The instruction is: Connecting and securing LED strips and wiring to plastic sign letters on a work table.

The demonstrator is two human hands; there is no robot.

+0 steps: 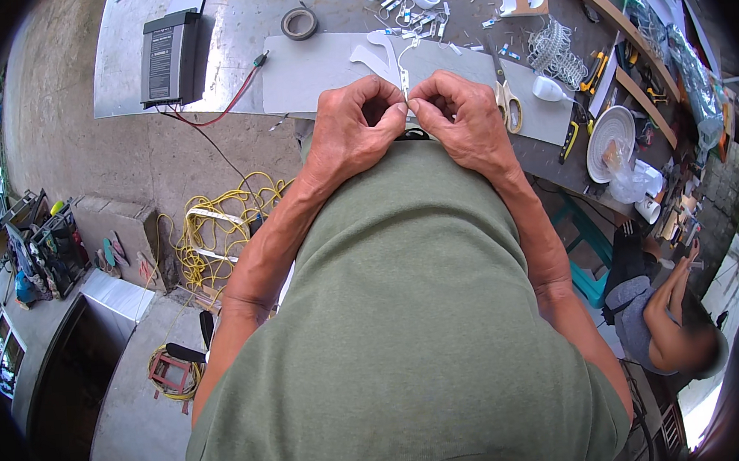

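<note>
Close together at the table's near edge, my left hand (357, 127) and my right hand (461, 119) both pinch with thumb and forefinger. Between their fingertips is the thin white wire of a small LED module string (404, 79); its very end is hidden by my fingers. The string runs away from me, beside a white curved letter piece (372, 59) on a grey sheet (303, 71). A pair of scissors (509, 107) with pale handles lies just right of my right hand.
A black power supply box (171, 60) with a red cable (232, 103) sits at left. Beyond the sheet are a tape roll (298, 24) and several loose LED modules (423, 23). At right lie a white bottle (548, 89), a cutter knife (569, 142) and a round dish (602, 158). Another person (663, 321) sits lower right.
</note>
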